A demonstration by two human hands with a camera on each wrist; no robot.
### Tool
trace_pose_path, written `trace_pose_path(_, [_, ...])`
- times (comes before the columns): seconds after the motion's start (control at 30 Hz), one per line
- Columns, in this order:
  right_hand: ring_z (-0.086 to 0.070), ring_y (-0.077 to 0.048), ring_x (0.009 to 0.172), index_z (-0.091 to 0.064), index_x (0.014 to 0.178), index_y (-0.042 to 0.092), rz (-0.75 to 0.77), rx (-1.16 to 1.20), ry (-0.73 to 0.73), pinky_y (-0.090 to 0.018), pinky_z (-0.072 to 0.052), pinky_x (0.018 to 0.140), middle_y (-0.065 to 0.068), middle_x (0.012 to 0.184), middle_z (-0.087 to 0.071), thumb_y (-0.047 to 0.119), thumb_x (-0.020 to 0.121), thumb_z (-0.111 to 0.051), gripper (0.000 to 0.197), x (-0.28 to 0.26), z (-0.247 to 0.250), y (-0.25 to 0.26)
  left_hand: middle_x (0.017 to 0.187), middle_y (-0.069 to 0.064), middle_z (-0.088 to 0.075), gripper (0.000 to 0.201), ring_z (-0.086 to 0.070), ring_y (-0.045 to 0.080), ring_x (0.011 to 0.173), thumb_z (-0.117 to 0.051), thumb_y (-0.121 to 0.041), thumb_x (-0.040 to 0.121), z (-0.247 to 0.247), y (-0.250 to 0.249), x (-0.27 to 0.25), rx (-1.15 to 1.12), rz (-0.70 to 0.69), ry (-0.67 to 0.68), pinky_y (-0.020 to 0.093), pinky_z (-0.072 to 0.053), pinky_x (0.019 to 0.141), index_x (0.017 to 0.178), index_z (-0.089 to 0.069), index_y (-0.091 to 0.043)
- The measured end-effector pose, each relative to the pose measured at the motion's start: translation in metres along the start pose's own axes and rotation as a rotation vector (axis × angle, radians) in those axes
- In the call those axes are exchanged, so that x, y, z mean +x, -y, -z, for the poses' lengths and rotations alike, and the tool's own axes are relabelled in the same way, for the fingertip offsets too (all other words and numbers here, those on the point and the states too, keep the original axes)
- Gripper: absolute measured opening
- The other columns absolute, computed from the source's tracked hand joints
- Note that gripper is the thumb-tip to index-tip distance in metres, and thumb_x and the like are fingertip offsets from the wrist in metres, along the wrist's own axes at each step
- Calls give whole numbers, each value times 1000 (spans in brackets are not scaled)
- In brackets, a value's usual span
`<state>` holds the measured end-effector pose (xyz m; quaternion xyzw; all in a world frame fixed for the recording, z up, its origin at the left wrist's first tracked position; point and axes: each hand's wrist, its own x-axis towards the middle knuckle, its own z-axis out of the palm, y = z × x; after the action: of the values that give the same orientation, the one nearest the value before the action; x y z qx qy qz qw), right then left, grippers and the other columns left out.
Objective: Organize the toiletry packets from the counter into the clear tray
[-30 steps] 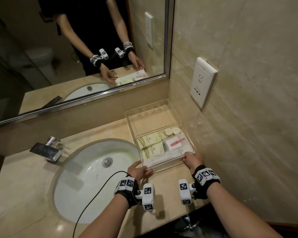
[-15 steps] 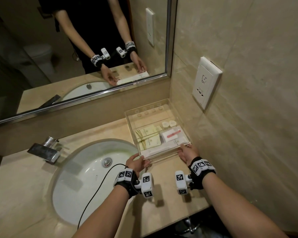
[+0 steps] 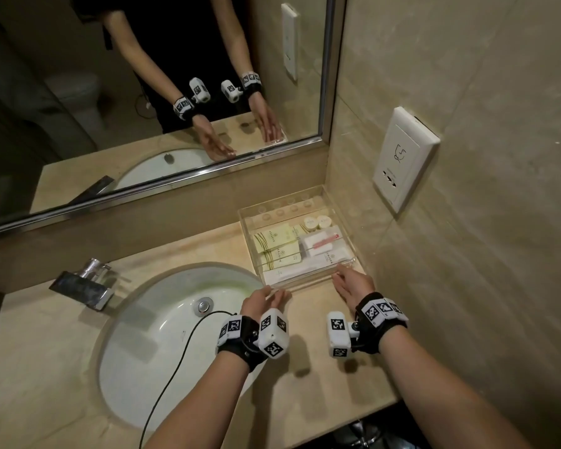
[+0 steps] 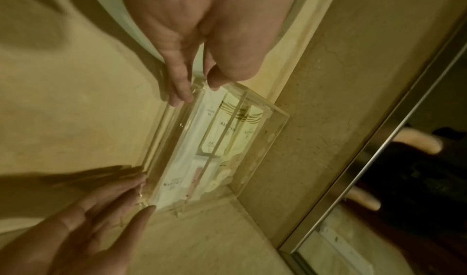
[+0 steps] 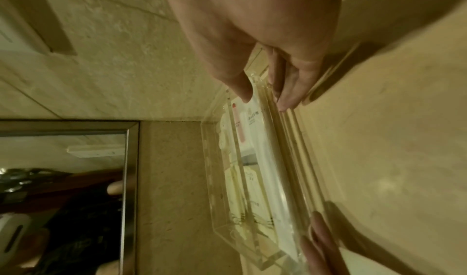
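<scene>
The clear tray (image 3: 280, 212) sits on the counter, tucked into the corner under the mirror. In it lie green packets (image 3: 274, 243), white packets (image 3: 324, 251), a long white packet (image 3: 302, 270) along the front wall and two round caps (image 3: 318, 222). My left hand (image 3: 266, 298) touches the tray's near left corner with straight fingers. At the near right corner my right hand (image 3: 350, 281) does the same. The left wrist view shows the left hand (image 4: 192, 39) at the tray (image 4: 227, 139), with the right hand (image 4: 88, 219) spread. The right wrist view shows the right hand (image 5: 252, 39) with its thumb over the tray's (image 5: 252, 179) wall.
A white sink basin (image 3: 162, 319) with a drain lies left of the tray, and a chrome tap (image 3: 85, 283) stands beyond it. A wall socket (image 3: 402, 160) is mounted above the tray on the right. A black cable (image 3: 175, 361) crosses the basin. The counter's front edge runs just behind my wrists.
The tray has slid back across the counter into the corner, with both hands following at its near edge. The fingers now lie straighter against it.
</scene>
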<state>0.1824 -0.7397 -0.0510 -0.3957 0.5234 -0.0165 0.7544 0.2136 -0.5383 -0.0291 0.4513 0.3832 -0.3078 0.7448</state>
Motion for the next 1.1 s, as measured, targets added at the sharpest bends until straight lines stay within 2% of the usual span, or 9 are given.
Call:
trace_pose_path(0.1, [-67, -15, 93, -66, 91, -3, 2, 8, -29, -32, -51, 100, -10, 102, -66, 7, 85, -70, 12, -1, -4, 5, 116, 26, -64, 36, -73, 26, 88, -49, -6, 94, -2, -1, 3, -26, 7, 16, 30, -58, 81, 127, -48, 7])
trace_pose_path(0.3, [-58, -29, 121, -52, 129, -7, 11, 32, 45, -36, -46, 106, -18, 125, -60, 4, 92, -61, 40, -4, -18, 19, 112, 27, -65, 23, -70, 26, 97, -49, -4, 94, -12, -9, 0, -129, -23, 32, 26, -59, 67, 116, -51, 1])
trace_pose_path(0.47, [-66, -19, 99, -58, 124, -5, -3, 69, 14, -32, -49, 102, -6, 92, -63, 9, 88, -68, 40, 2, -26, 26, 80, 17, -74, 32, -73, 22, 81, -48, -3, 93, -13, -12, 14, -172, -83, -18, 29, -59, 81, 123, -51, 5])
trace_pose_path(0.57, [-64, -16, 92, -57, 123, -6, 19, 99, 9, -29, -48, 103, -7, 94, -63, 7, 89, -66, 38, 5, -32, 29, 108, 18, -65, 40, -72, 13, 63, -42, -2, 95, -15, -16, 21, -209, -91, -18, 30, -55, 88, 133, -42, 9])
trace_pose_path(0.7, [-60, -19, 108, -53, 129, -7, 26, 95, 23, -31, -46, 106, -16, 125, -61, 2, 92, -59, 38, 4, -41, 36, 102, 19, -72, 35, -68, 28, 94, -40, 4, 92, -22, -22, 11, -252, -75, 11, 33, -56, 84, 126, -48, 10])
trace_pose_path(0.8, [-59, -17, 101, -53, 128, -10, 17, 72, 55, -28, -48, 101, -10, 103, -64, -4, 92, -54, 36, 6, -46, 40, 137, 21, -53, 42, -49, 32, 130, -30, 9, 94, -30, -28, 7, -315, -51, 41, 37, -40, 111, 136, -35, 11])
trace_pose_path(0.9, [-60, -18, 105, -52, 127, -10, 1, 67, 57, -28, -47, 103, -8, 98, -62, -5, 91, -55, 36, 9, -45, 39, 140, 20, -48, 41, -44, 30, 135, -28, 8, 97, -29, -30, 7, -316, -43, 44, 35, -34, 115, 137, -34, 12])
trace_pose_path(1.0, [-56, -21, 100, -50, 130, -12, 11, 24, 72, -30, -49, 101, -19, 115, -59, -3, 93, -51, 37, 6, -41, 37, 124, 18, -61, 40, -60, 28, 114, -34, 6, 95, -21, -27, 20, -232, -73, 37, 30, -54, 88, 134, -37, 12])
trace_pose_path(1.1, [-59, -17, 79, -58, 119, -9, 9, -78, 82, -18, -55, 66, -18, 101, -63, 1, 92, -55, 28, 0, -36, 32, 85, 15, -61, 20, -60, 24, 72, -43, -3, 93, -14, -28, 19, -56, -100, -44, 39, -56, 77, 107, -55, 7])
